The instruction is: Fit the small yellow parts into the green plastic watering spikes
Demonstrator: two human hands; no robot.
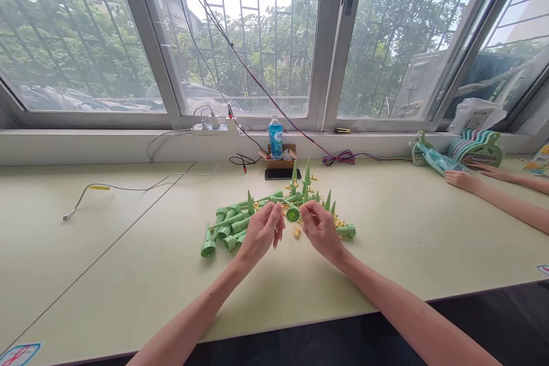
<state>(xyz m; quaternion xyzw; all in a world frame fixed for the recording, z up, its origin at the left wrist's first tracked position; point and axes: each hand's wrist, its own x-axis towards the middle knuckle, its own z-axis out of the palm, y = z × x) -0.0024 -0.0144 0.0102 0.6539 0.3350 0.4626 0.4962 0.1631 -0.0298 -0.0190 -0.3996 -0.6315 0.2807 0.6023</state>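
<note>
A green plastic watering spike is held up between my two hands, its round open end towards me. The thumb and fingertips of my left hand pinch together near its narrow part. At its right side, my right hand is closed, with the fingertips at the round end. Whether a small part is also hidden in the fingers, I cannot tell. Beyond my left hand lie several green spikes in a heap. Other green spikes stand upright with yellow valves fitted. A loose yellow valve lies on the table just below the held spike.
A blue bottle stands at a small cardboard box by the window, with a phone in front. Cables run along the sill. At the right, another person's hands touch teal and green items on the table.
</note>
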